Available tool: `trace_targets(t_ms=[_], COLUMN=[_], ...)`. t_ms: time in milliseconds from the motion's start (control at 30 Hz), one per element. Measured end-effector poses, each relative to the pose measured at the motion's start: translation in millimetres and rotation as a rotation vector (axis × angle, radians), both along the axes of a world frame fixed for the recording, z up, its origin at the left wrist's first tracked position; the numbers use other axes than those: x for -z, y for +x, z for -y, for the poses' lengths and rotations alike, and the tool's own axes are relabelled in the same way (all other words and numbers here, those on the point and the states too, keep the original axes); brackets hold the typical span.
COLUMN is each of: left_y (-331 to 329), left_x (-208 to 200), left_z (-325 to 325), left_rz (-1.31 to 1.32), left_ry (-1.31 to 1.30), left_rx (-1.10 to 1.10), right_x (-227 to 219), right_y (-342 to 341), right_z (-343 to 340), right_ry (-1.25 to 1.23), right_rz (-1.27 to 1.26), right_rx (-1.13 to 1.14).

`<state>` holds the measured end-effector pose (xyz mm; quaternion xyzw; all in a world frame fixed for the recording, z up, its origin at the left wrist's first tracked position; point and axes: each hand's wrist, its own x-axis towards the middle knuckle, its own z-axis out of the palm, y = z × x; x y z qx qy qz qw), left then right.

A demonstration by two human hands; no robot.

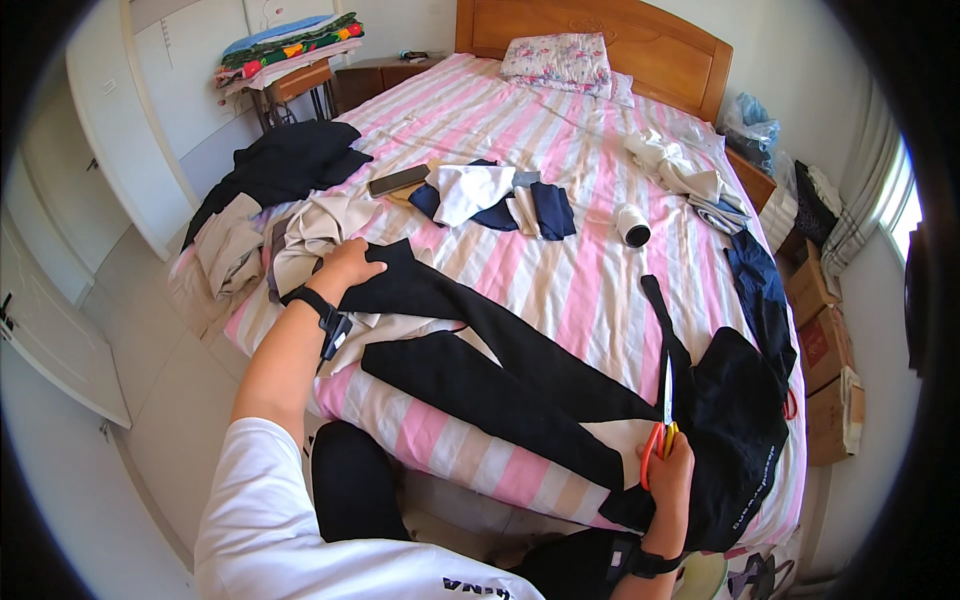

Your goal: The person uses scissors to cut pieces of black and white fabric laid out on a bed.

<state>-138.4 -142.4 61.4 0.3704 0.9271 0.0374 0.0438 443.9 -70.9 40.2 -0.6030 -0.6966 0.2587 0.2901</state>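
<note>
1. While the person leans over the pink-and-cream striped bed (560, 290), their right hand (668, 478) is closed around the orange handles of a pair of steel scissors (664, 415), blades pointing to twelve o'clock.
2. Black fabric trousers (520, 365) lie spread flat across the bed's near edge; the scissors sit over their waist end, at five o'clock on the bed.
3. Their left hand (345, 268) presses palm-down on a trouser leg end at nine o'clock, fingers spread, gripping nothing.
4. Stacked brown cardboard boxes (825, 345) stand at three o'clock beside the bed; their contents can't be made out.
5. A white roll (631, 225) lies near the bed's middle, well apart from both hands.
</note>
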Motion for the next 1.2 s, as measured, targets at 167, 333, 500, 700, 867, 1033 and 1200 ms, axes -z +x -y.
trace_targets(t_ms=[167,333,500,700,867,1033,1200], left_y=[3.4,89.7,109.4,103.2,106.0,107.4,106.3], left_x=[3.1,-28.7,6.6,2.4,-1.2,-3.9,-3.3], left_z=[18.8,25.2,14.9,9.4,14.6,20.7,24.7], left_rz=[0.035,-0.102,-0.163,-0.044,-0.029,-0.039,-0.035], left_ry=[0.242,0.453,0.485,0.575,0.741,0.750,0.793], left_rx=[0.105,0.771,1.067,0.913,0.908,0.895,0.897], right_x=[10.4,-20.6,-29.4,-37.3,-15.3,-11.5,-14.2], right_y=[6.9,8.6,-36.1,-123.5,-190.7,-236.7,-258.2], right_z=[-2.2,16.8,49.8,95.7,112.1,112.6,111.8], right_ry=[0.093,0.266,-0.363,-1.037,-1.364,-1.495,-1.496], right_rz=[0.128,0.106,-0.743,-0.823,-0.952,-1.044,-1.094], right_rx=[0.098,0.258,-0.243,-0.542,-0.640,-0.492,-0.488])
